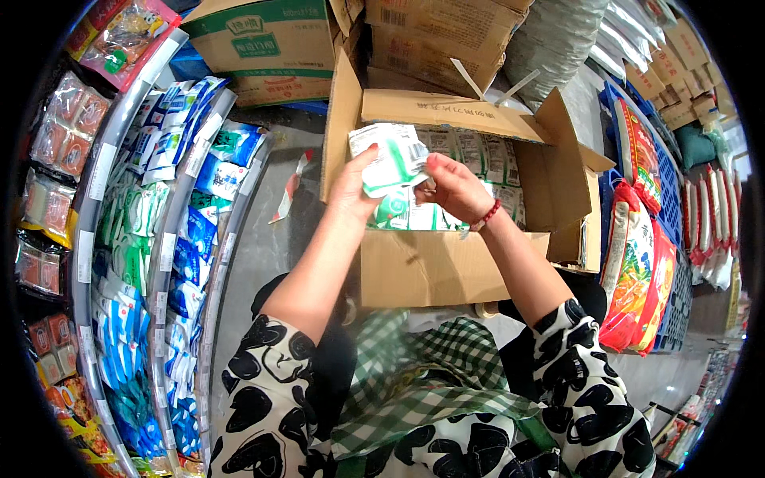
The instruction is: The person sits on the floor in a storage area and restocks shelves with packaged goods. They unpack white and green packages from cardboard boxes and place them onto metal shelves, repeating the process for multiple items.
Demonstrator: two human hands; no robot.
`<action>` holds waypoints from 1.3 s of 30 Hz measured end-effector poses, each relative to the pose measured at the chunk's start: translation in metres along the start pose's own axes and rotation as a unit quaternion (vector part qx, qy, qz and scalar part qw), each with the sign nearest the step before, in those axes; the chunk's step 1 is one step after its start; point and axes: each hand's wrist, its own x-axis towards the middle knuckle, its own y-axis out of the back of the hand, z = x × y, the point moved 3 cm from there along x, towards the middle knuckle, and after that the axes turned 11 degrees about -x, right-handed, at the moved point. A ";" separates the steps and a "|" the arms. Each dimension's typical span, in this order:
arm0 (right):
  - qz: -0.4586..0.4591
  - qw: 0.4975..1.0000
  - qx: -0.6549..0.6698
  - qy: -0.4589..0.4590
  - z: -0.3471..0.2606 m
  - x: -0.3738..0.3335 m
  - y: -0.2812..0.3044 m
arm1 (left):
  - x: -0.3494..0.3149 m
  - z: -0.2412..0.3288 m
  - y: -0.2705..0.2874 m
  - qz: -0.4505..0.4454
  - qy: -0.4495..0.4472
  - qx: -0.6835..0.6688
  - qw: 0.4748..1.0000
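An open cardboard box point(446, 263) fills the middle of the frame, rows of small packets upright inside. Above it, just above centre, a white-and-green pouch point(390, 159) is pinched between both hands, its long axis tilted. The left hand point(355, 187) grips its lower left edge; the right hand point(454, 187) closes on its right edge.

Curved shelves point(163, 255) at left, stocked with blue, white and green packets point(131, 319); red and orange snack packs point(68, 127) on the outer tier; closed cardboard cartons point(271, 48) stacked at the top; large red and green sacks point(633, 271) leaning against blue crates point(668, 199) at right; a red-and-white wrapper point(288, 187) lying on the grey floor point(255, 247).
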 end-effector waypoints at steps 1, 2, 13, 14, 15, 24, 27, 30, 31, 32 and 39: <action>0.021 0.999 0.026 -0.006 0.007 0.008 0.009 | -0.004 0.006 0.003 -0.013 0.006 -0.028 1.000; 0.094 0.995 -0.014 -0.030 0.027 0.024 0.024 | -0.005 0.008 0.009 0.001 -0.006 0.014 1.000; 0.215 0.790 -0.564 -0.103 0.176 0.107 0.067 | -0.015 0.014 -0.020 0.001 -0.207 0.183 0.961; 0.202 0.840 -0.489 -0.120 0.156 0.101 0.066 | -0.016 0.016 -0.015 0.006 -0.222 0.194 0.956; 0.177 0.911 -0.325 -0.185 0.127 0.082 0.057 | -0.021 0.022 -0.010 0.014 -0.229 0.199 0.953; 0.227 0.963 -0.092 0.114 -0.004 -0.057 0.023 | -0.021 -0.010 -0.022 -0.022 -0.115 0.210 0.971; 0.266 0.689 -0.627 0.249 -0.018 -0.061 -0.041 | -0.042 -0.031 -0.029 -0.097 -0.064 0.197 0.974; 0.190 0.736 -0.605 0.237 -0.039 -0.080 -0.069 | -0.072 -0.027 -0.037 -0.152 -0.047 0.151 0.976; 0.148 0.803 -0.534 0.219 -0.050 -0.087 -0.067 | -0.078 -0.019 -0.042 -0.166 -0.043 0.158 0.973; 0.155 0.912 -0.349 0.149 -0.067 -0.096 -0.073 | -0.086 -0.013 -0.045 -0.179 -0.038 0.166 0.969; 0.131 0.876 -0.448 0.122 -0.112 -0.108 -0.105 | -0.161 -0.003 -0.068 -0.291 -0.092 0.319 0.897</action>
